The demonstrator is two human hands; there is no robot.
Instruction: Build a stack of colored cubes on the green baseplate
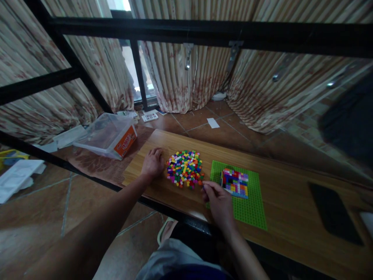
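A round pile of small multicoloured toy bricks (pixel 185 167) lies on the wooden board. Just left of it, my left hand (pixel 153 163) rests on the wood, fingers loosely bent and slightly apart, with nothing visible in them. My right hand (pixel 219 200) is at the pile's lower right edge, beside the green baseplate (pixel 250 212). Its thumb and forefinger are pinched together; whatever is between them is too small to make out. On the baseplate stands a low, squarish build of coloured bricks (pixel 239 184) with a dark gap near its middle.
A clear plastic box (pixel 101 134) with an orange label sits left of the board (pixel 166 142). A dark flat rectangle (pixel 335 212) lies at the right. Black metal bars (pixel 186 29) cross in front of striped curtains (pixel 175 77). White paper (pixel 213 123) lies on the tiles behind.
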